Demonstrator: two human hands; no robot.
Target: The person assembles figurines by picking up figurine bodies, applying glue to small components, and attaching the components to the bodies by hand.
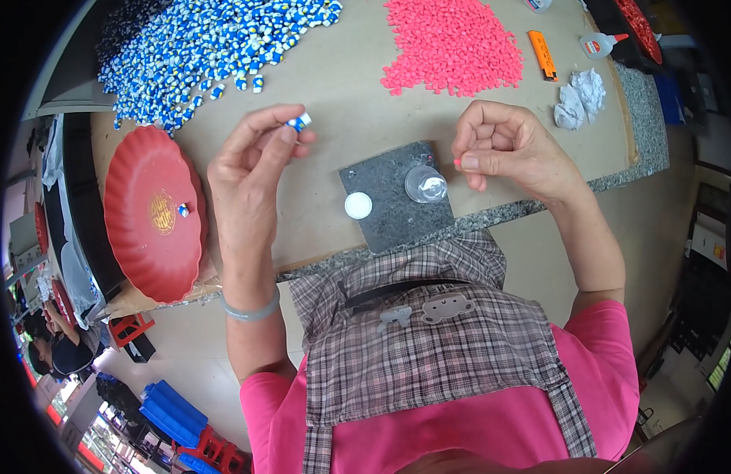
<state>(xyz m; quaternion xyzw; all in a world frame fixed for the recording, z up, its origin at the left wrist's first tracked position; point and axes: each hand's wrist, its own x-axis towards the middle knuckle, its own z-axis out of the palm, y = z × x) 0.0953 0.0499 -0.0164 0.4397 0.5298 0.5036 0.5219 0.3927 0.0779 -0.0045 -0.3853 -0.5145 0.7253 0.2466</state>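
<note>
My left hand point(251, 166) is raised over the left of the table, pinching a small blue-and-white piece point(300, 122) between thumb and forefinger. At the right, my right hand point(511, 150) holds a tiny pink piece point(458, 162) at the tip of its thumb, the fingers curled in. Between the hands a dark stone slab point(381, 225) lies by the table's near edge. On it are a round white lid or dish point(358, 205) and a small see-through cup point(425, 184), which is closer to my right hand.
A large heap of blue-and-white pieces point(199, 47) covers the far left; a pile of pink pieces point(452, 47) lies far right of centre. A red scalloped tray point(136, 245) holds one piece. An orange box cutter point(542, 55), glue bottle point(598, 45) and crumpled tissue point(580, 99) lie right.
</note>
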